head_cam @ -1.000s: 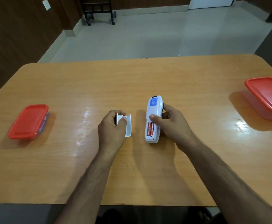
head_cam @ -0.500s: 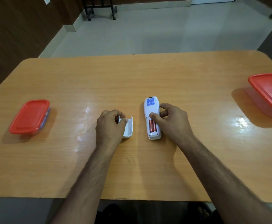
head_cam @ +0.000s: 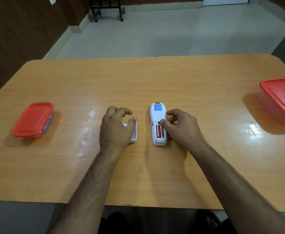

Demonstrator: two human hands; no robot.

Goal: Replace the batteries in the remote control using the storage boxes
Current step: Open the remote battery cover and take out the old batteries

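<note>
Remote (head_cam: 158,115) is lying face down on the table (head_cam: 172,78), roughly center, battery bay open w/ two orange-red batteries (head_cam: 160,131) sitting side by side in it. Right hand (head_cam: 182,127) is up against the remote's right edge, fingers curled, thumb tip resting at the top end of the bay, index hovering just above the casing. Left hand (head_cam: 117,129) is curled loosely over the white battery cover (head_cam: 135,135), which sits just left of the remote w/ a small gap btwn them; thumb touches the cover's top edge, can't tell if it's actually pinching it. Blue label (head_cam: 158,108) on the remote's back has text, too small to read. Two red-lidded storage boxes, left one (head_cam: 32,119) and right one (head_cam: 283,98), both shut, well apart near the table's side edges. Lots of bare wood btwn hands and boxes.
</note>
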